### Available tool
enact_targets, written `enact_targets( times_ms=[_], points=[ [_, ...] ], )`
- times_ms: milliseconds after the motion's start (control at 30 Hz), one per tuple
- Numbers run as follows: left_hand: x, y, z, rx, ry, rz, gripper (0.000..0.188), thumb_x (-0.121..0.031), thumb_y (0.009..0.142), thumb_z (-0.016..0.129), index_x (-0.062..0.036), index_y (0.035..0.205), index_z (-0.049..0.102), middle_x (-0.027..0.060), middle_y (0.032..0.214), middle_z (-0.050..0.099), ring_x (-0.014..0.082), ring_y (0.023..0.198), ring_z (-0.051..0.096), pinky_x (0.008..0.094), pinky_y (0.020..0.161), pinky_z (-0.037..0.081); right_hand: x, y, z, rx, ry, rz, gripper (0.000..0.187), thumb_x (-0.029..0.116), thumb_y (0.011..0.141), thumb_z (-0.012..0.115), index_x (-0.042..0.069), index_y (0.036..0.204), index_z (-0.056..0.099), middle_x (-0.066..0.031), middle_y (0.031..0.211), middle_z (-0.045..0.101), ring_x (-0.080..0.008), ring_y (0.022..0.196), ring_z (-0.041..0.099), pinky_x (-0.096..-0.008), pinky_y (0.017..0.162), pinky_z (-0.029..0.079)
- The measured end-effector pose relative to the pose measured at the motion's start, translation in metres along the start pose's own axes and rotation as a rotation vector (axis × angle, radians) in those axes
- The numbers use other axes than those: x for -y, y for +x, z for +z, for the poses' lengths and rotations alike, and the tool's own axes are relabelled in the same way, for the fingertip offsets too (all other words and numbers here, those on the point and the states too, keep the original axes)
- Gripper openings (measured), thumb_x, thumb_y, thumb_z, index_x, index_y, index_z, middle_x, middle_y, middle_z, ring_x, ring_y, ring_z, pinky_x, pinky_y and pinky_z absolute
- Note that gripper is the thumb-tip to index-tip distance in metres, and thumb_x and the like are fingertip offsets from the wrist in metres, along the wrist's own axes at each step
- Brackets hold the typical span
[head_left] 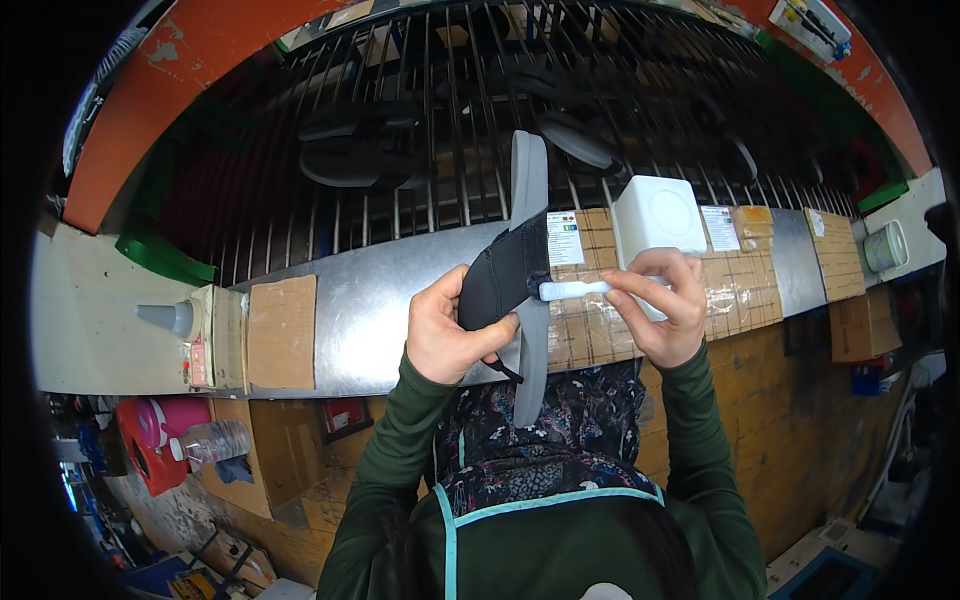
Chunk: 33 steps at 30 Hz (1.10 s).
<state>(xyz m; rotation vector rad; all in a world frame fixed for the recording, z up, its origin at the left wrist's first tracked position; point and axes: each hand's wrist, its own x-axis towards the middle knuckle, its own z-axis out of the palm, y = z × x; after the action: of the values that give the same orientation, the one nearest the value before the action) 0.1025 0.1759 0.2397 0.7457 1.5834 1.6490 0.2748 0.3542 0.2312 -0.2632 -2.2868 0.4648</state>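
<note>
My left hand point(445, 328) grips a sandal point(530, 180) by its black upper, thumb on the near side. The sandal stands on its side, its grey sole turned to the right and a black strap end hanging near the heel. Pinched in my right hand point(668, 312) is a small white-handled brush point(575, 290). Its dark bristles touch the place where the black upper meets the sole. Just beyond my right hand stands a white square plastic container point(657, 215), partly hidden by the fingers.
Ahead, a rack of metal bars point(440, 190) carries several dark sandals point(355, 162). Between us runs a metal ledge point(375, 310) with taped cardboard point(590, 335) on it. Orange side frames point(160, 120) flank the rack. A clear bottle point(215, 442) lies at the lower left.
</note>
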Motion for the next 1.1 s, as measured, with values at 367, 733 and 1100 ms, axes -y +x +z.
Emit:
enact_targets(
  times_ms=[367, 733, 1100],
  points=[
    [0.001, 0.004, -0.003, -0.003, -0.054, 0.037, 0.031, 0.003, 0.075, 0.070, 0.0049, 0.104, 0.058, 0.0041, 0.080, 0.064, 0.0042, 0.055, 0.057, 0.0173, 0.044, 0.047, -0.003, -0.006, 0.005, 0.005, 0.171, 0.081, 0.020, 0.013, 0.074, 0.078, 0.011, 0.093, 0.076, -0.0009, 0.086, 0.061, -0.0128, 0.075, 0.053, -0.0290, 0.070, 0.035],
    [0.002, 0.008, -0.005, -0.045, -0.129, 0.102, 0.034, 0.003, 0.076, 0.070, 0.0051, 0.107, 0.058, 0.0064, 0.084, 0.067, 0.0053, 0.059, 0.060, 0.0164, 0.043, 0.049, 0.002, -0.015, 0.012, -0.022, 0.266, 0.175, 0.020, 0.014, 0.073, 0.078, 0.012, 0.094, 0.076, 0.0007, 0.086, 0.061, -0.0118, 0.074, 0.052, -0.0294, 0.072, 0.030],
    [0.003, 0.013, -0.008, -0.082, -0.135, 0.125, 0.037, 0.003, 0.077, 0.070, 0.0047, 0.112, 0.057, 0.0044, 0.084, 0.065, 0.0048, 0.060, 0.059, 0.0159, 0.043, 0.049, 0.005, -0.017, 0.011, -0.005, 0.258, 0.089, 0.020, 0.002, 0.075, 0.076, 0.003, 0.095, 0.074, -0.0080, 0.093, 0.057, -0.0145, 0.074, 0.058, -0.0250, 0.062, 0.049]
  ],
)
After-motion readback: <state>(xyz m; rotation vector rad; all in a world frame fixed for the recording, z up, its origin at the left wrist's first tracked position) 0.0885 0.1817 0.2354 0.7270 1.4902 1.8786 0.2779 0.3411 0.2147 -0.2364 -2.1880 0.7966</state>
